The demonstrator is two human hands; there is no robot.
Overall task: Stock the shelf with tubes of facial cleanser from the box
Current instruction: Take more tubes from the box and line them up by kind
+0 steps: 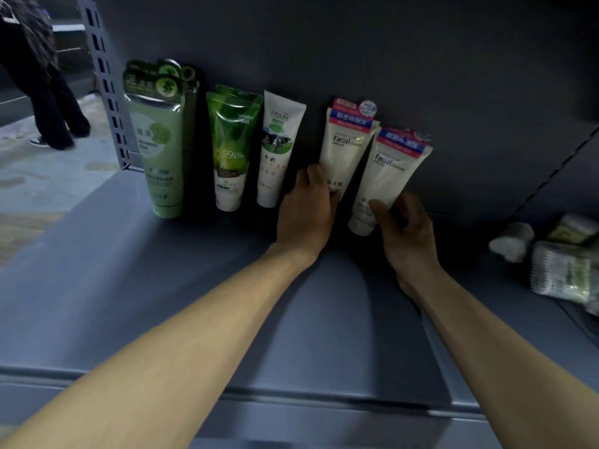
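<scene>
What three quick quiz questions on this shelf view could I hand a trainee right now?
1. True or false: the right hand holds a white Facial Cleanser tube near its cap end.
2. Which product does the left hand touch? A) pale green tube B) milk cleanser tube with the cow picture C) the other white Facial Cleanser tube
3. Fill in: the dark green tube stands between the pale green tube and the ____ tube.

Key: 1 true; 2 C; 3 milk cleanser.
</scene>
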